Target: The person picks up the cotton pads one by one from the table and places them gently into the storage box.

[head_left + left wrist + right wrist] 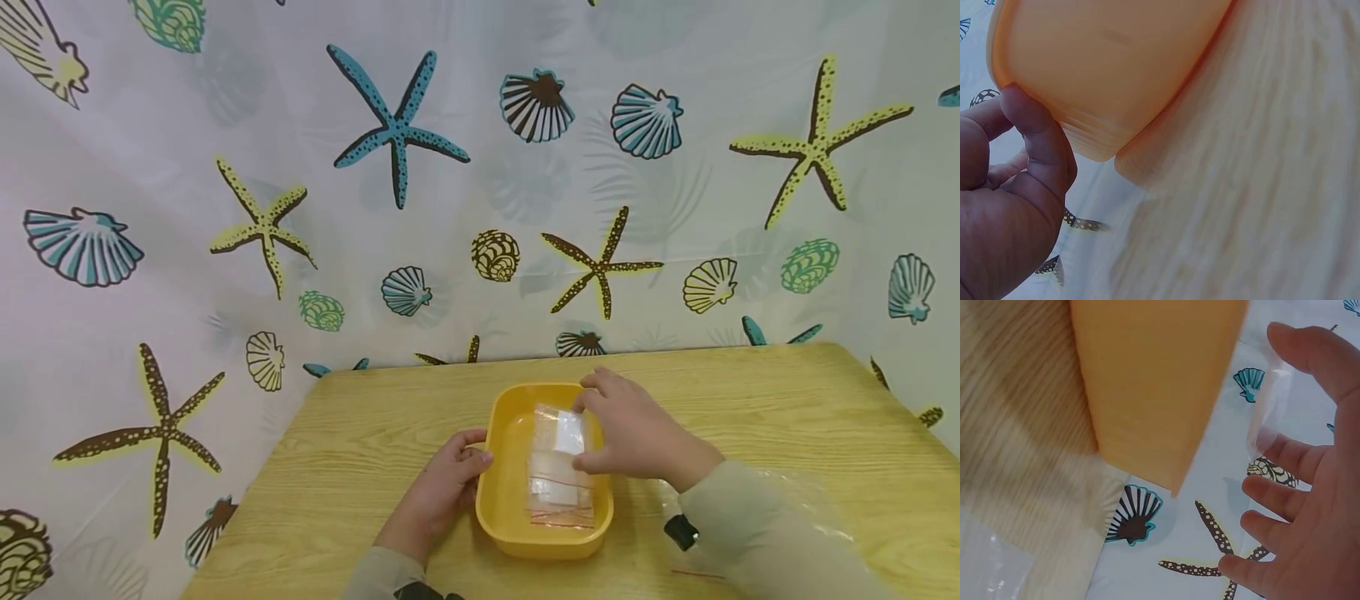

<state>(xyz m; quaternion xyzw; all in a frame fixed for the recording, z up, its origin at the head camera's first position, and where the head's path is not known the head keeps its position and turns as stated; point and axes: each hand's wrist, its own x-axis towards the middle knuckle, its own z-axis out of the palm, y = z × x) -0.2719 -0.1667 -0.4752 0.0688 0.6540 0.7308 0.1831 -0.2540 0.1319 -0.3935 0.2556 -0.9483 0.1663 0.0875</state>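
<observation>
A yellow plastic tub [504,525] stands on the table, and my left hand [447,479] grips its left rim. In the left wrist view the thumb [1029,119] lies over that rim. Small clear zip bags [561,504] with red seal lines and white contents overlap one another inside the tub. My right hand [637,429] is over the tub's right rim, holding the upper small zip bag [568,433] by its edge. In the right wrist view this bag [1270,406] spans between thumb and index finger, while the other fingers stay spread.
A larger clear plastic bag [806,500] lies flat on the wooden table [405,408] at the right, partly under my right forearm. Behind the table hangs a white curtain [465,183] printed with shells and starfish.
</observation>
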